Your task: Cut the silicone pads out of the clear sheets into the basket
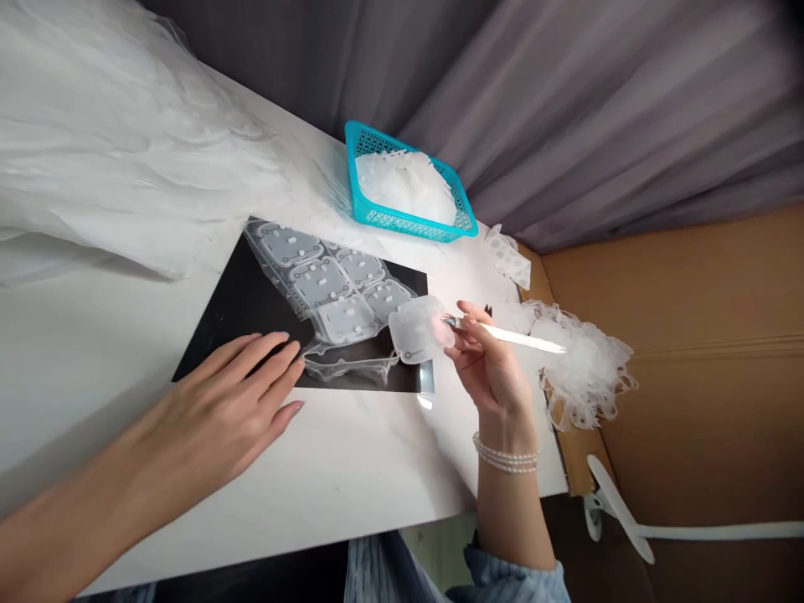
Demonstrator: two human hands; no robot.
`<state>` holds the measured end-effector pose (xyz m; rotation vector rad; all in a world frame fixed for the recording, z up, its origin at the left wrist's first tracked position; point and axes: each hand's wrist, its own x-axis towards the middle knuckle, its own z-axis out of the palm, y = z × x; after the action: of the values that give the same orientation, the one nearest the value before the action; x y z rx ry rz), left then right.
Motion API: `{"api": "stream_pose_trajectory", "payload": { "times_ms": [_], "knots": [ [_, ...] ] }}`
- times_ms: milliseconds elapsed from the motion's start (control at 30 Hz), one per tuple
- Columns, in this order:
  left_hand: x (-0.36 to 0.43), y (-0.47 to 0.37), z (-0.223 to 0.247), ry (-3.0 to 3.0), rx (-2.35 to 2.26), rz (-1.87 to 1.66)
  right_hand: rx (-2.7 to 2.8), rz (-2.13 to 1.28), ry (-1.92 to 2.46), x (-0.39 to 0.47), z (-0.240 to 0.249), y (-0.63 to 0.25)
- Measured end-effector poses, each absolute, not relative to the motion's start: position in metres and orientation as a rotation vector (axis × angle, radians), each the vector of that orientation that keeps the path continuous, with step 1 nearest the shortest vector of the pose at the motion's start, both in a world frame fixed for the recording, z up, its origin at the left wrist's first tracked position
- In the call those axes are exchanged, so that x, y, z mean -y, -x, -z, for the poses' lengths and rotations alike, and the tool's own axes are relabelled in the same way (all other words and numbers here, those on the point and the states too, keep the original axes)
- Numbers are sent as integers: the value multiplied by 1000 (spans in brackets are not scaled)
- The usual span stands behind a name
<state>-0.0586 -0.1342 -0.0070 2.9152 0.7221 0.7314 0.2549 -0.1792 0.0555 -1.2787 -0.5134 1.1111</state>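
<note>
My left hand (242, 402) lies with its fingers stretched out, its fingertips at the near left edge of a clear moulded sheet (317, 280). Several rounded frosted pads show in that sheet, which rests on a black mat (219, 310). Between the thumb and fingers of my right hand (487, 360) is a slim white pen-shaped tool (521, 337) with a metal tip. The same hand pinches a loose frosted rounded-square pad (411, 331) just right of the sheet. An open, frame-like strip of the sheet (352, 364) shows at its near end.
A turquoise basket (414, 228) of translucent pieces stands at the back. Many clear sheets (126, 142) are heaped at left. Looped clear scraps (581, 364) lie at right, beside a cardboard panel (684, 335). A small dotted clear piece (508, 258) lies near the basket.
</note>
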Motion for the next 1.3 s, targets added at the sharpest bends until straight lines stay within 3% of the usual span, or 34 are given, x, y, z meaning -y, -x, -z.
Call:
{"api": "stream_pose_trajectory", "payload": {
  "times_ms": [133,233,333,467,667,767,967,1300],
  "knots": [
    [137,28,-32,-1926,-1091,-711,981,-987,1415,188,-75,-205],
    [128,4,-42,-1010,-1002,-384,1504,-1012,1381,198,-83,-174],
    [118,-12,-39,-580,-876,-216,1806,-1111,1176,207,-81,-162],
    [111,-21,-32,-644,-939,-322,1813,-1058,1239,208,-75,-181],
    [109,-25,-19,-691,-866,-467,1123,-957,1664,185,-60,-229],
    [111,-28,-16,-577,-871,-548,1072,-995,1725,180,-49,-233],
    [113,-34,-23,-573,-835,-542,959,-1383,1407,183,-41,-220],
    [89,-41,-39,-491,-937,-318,1207,-1220,1443,186,-50,-229]
  ]
}}
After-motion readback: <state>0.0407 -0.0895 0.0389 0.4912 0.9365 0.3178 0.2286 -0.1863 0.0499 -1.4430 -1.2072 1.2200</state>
